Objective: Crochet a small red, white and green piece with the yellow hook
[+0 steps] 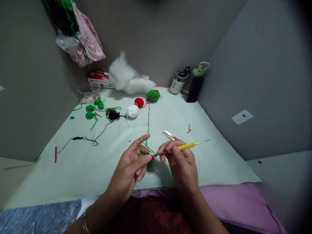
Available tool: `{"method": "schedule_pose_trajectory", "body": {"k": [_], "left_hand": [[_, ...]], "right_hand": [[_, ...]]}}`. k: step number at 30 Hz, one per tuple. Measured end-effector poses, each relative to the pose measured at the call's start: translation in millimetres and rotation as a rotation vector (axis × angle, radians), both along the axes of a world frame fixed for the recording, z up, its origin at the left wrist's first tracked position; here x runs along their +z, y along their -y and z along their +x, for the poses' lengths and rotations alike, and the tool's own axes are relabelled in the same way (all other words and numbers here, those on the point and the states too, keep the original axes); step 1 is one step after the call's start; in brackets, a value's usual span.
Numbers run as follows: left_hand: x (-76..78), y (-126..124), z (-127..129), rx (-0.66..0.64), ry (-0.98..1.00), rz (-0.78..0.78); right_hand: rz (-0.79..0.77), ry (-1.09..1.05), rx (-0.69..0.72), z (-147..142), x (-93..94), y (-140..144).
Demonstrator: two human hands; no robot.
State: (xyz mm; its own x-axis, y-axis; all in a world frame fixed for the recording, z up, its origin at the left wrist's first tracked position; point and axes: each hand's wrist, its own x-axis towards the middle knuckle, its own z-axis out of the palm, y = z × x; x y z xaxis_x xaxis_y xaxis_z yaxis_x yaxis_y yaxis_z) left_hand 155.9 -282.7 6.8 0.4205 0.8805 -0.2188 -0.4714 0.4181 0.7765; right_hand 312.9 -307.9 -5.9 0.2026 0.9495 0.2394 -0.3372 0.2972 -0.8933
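Observation:
My left hand [130, 165] pinches a small crochet piece [149, 162] in green, red and a little white. Green yarn [148, 122] loops over its raised index finger and runs back to a green yarn ball [153, 95]. In my right hand [184, 164] is a crochet hook [186, 146] with a yellow handle, held like a pencil. The hook's metal tip meets the edge of the piece, where the green strand reaches it. Fingers of my left hand hide part of the piece. Small scissors [170, 135] lie just beyond my right hand.
A white yarn ball [133, 111], a red yarn ball [139, 102] and tangled black yarn [113, 115] lie mid-table. Small green pieces [90, 115] sit at left. Behind are white stuffing [129, 78], a plastic tub [89, 92], a pen cup [177, 85] and a bottle [195, 86].

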Motion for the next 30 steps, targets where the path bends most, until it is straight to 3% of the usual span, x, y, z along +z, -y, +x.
{"method": "schedule_pose_trajectory", "body": {"k": [11,17,21,24,27,30], "left_hand": [[-2.8,3.3,2.0,0.151,-0.177,0.164],[-5.1,8.9,3.3,0.263,-0.308,0.278],[-3.9,9.3,4.5,0.263,-0.267,0.224],[-1.8,3.9,2.3,0.114,-0.097,0.069],[1.5,-3.5,-2.2,-0.044,0.040,-0.086],[4.5,-6.8,-4.7,-0.018,0.061,-0.089]], "right_hand": [[0.195,0.431,-0.107,3.6,1.2,12.7],[0.401,0.782,-0.149,0.9,3.0,13.7],[0.520,1.008,-0.257,-0.6,-2.6,12.0],[0.586,1.150,-0.346,-0.2,-7.6,12.0],[0.519,0.996,-0.340,-0.3,-8.1,11.8],[0.318,0.603,-0.274,-2.8,-4.1,8.5]]}}
